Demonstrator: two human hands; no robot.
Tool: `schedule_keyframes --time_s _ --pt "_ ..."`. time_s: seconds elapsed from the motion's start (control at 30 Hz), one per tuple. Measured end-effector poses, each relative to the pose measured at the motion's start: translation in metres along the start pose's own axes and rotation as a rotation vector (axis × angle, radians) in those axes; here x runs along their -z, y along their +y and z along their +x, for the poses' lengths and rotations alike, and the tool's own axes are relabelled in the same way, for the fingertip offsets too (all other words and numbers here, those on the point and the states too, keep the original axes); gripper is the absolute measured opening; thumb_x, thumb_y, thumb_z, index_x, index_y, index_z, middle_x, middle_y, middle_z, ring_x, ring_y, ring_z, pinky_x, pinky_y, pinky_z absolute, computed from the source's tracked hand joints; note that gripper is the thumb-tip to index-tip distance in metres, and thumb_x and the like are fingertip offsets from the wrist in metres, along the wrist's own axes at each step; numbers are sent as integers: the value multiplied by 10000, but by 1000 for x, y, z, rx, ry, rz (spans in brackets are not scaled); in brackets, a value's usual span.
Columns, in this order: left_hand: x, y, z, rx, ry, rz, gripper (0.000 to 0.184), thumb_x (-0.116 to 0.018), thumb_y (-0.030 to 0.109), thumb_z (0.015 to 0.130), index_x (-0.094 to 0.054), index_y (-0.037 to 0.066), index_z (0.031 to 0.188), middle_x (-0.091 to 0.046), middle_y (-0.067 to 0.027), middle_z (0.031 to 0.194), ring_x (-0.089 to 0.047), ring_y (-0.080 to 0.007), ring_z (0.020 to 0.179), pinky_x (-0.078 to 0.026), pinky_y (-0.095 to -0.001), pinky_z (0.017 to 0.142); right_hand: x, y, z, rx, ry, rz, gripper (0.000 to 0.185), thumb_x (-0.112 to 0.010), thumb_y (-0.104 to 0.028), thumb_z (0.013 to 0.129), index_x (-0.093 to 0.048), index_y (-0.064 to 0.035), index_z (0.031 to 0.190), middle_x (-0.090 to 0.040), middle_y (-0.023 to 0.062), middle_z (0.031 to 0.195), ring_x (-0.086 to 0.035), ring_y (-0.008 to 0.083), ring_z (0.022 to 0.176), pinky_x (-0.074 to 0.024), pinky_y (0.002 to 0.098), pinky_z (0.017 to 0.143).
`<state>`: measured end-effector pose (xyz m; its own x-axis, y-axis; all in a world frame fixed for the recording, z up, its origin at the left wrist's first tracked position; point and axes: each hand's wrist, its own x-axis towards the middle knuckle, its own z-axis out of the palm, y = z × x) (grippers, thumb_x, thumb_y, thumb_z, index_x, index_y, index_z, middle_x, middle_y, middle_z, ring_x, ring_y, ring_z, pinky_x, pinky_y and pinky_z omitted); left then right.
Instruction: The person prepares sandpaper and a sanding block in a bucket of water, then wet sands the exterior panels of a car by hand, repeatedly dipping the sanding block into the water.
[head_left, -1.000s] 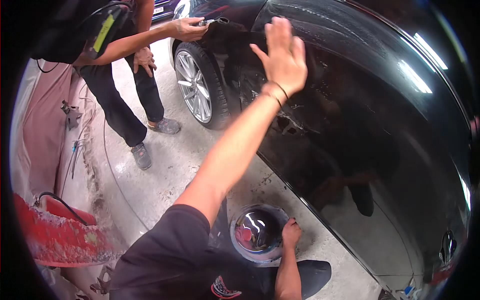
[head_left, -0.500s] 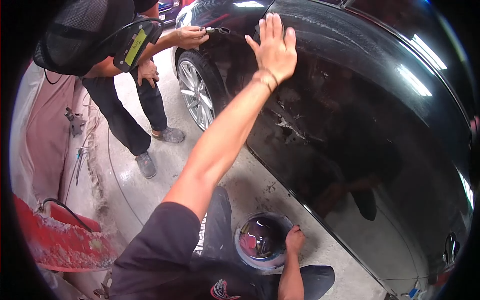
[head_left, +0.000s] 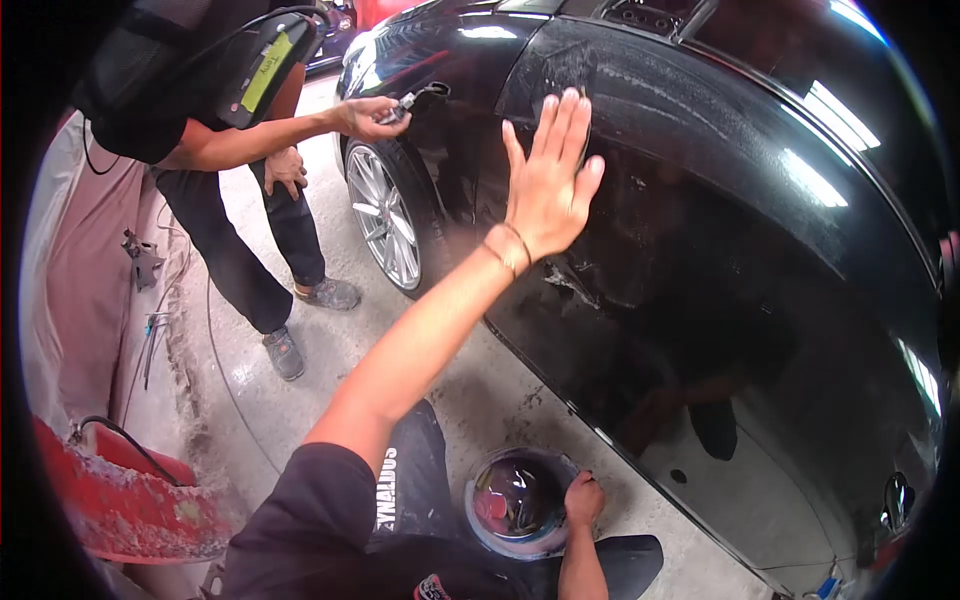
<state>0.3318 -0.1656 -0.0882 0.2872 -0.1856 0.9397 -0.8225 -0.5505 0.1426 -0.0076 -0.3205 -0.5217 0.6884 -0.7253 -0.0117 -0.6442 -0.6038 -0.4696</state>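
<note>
My left hand (head_left: 550, 185) lies flat against the upper part of the black car door (head_left: 690, 250), its fingers stretched and the thumb apart. A thin bracelet circles that wrist. Whether anything thin is under the palm is hidden. Pale streaks and wet-looking marks run over the panel around the fingers. Low down, my right hand (head_left: 584, 500) is closed at the right edge of a round bucket (head_left: 478, 520) with a shiny, dark, reflecting middle. What those fingers hold, if anything, I cannot make out.
A co-worker (head_left: 220, 200) bends at the left, holding a small metal-and-black tool (head_left: 405, 103) by the car's fender. The silver wheel (head_left: 383, 215) is beside them. A hose (head_left: 225, 350) crosses the concrete floor. A red, paint-crusted object (head_left: 130, 510) stands at lower left.
My left hand has slid down the door panel, leaving a smeared patch above it. My right hand stays by the bucket. The co-worker's tool hand has shifted slightly left and down.
</note>
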Motion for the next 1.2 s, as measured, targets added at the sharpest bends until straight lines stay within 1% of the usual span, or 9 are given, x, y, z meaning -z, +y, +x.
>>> schedule_keyframes --time_s 0.07,0.2,0.3,0.47,0.57,0.67,0.83,1.03,1.2 --pt "3 3 6 -4 3 -12 690 -436 388 1102 -251 104 1703 -242 -143 1770 -205 -365 1639 -16 -761 1231 -3 4 4 44 19 -19 655 -376 -371 1066 -760 95 810 -721 354 885 -722 546 896 -565 593 903" --pt "-4 5 70 -57 108 -53 574 -460 365 1093 -477 32 1561 -435 -158 1664 -323 -379 1579 -120 -779 1218 -6 0 0 48 34 6 646 -377 -359 1061 -757 97 808 -716 362 887 -718 553 892 -565 592 906" --pt "-2 4 47 -45 92 -61 607 -468 358 1093 -413 46 1610 -391 -150 1695 -308 -375 1588 -106 -772 1225 -2 -4 0 4 3 28 644 -374 -357 1060 -759 94 809 -717 363 890 -720 551 898 -567 590 909" --pt "-2 6 -12 -3 -75 -3 738 -468 383 1095 -195 87 1715 -144 -126 1799 -109 -344 1663 -21 -760 1232 0 -7 1 -36 13 8 651 -363 -363 1060 -762 89 815 -715 366 896 -719 551 922 -565 591 915" --pt "-8 -10 42 44 30 5 698 -419 437 1110 -271 73 1687 -238 -134 1772 -197 -355 1641 -56 -773 1230 4 -8 2 -1 -6 -26 656 -360 -365 1059 -761 93 816 -715 368 896 -720 547 926 -564 590 915" --pt "-4 -24 107 219 -66 -27 671 -360 472 1116 -352 55 1642 -298 -153 1745 -246 -349 1625 -104 -782 1224 9 -6 -8 -50 -21 3 657 -366 -369 1059 -759 98 814 -716 365 890 -726 537 914 -567 590 904" --pt "-12 -2 43 221 56 45 680 -388 444 1111 -327 38 1653 -289 -175 1743 -247 -373 1619 -83 -782 1222 6 -7 -5 -33 21 42 651 -385 -376 1060 -757 97 815 -715 362 876 -725 534 902 -566 594 891" --pt "-15 -21 127 285 57 122 685 -366 476 1096 -431 -9 1576 -403 -178 1676 -334 -364 1572 -116 -786 1225 -6 5 -2 -11 -8 3 643 -396 -387 1058 -759 91 826 -724 353 905 -725 531 896 -566 600 879" --pt "-16 -13 120 310 83 197 702 -373 497 1083 -460 -16 1555 -442 -169 1654 -372 -362 1552 -131 -773 1229 0 1 -3 37 5 26 646 -383 -393 1067 -762 76 835 -728 344 918 -721 532 914 -559 605 893"
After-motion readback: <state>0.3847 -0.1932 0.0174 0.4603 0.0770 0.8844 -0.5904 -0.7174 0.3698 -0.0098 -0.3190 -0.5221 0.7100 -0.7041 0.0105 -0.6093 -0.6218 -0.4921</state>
